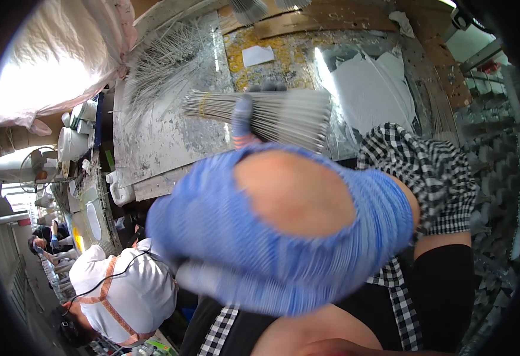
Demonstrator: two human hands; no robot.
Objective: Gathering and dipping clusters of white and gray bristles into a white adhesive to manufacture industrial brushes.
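Note:
My left hand (243, 115), in a blue-grey glove with dark fingertips and a striped cuff, is wrapped round a bundle of thin grey wire-like rods (298, 115). A yellow band (203, 104) circles the bundle's left end; its right end fans out, slightly blurred. My right hand (206, 225) fills the middle, close to the camera, in a blue striped glove with bare skin showing through a wide gap. Its fingers are smeared by motion, so their pose and any hold are unclear. The right glove hides my left forearm and the table's near edge.
Loose thin rods (171, 56) lie heaped on the stained worktable (153, 127) at the far left. White paste-like material (370, 89) covers a sheet at the right, near a white paper piece (257, 56). A person in white (126, 291) sits at the lower left.

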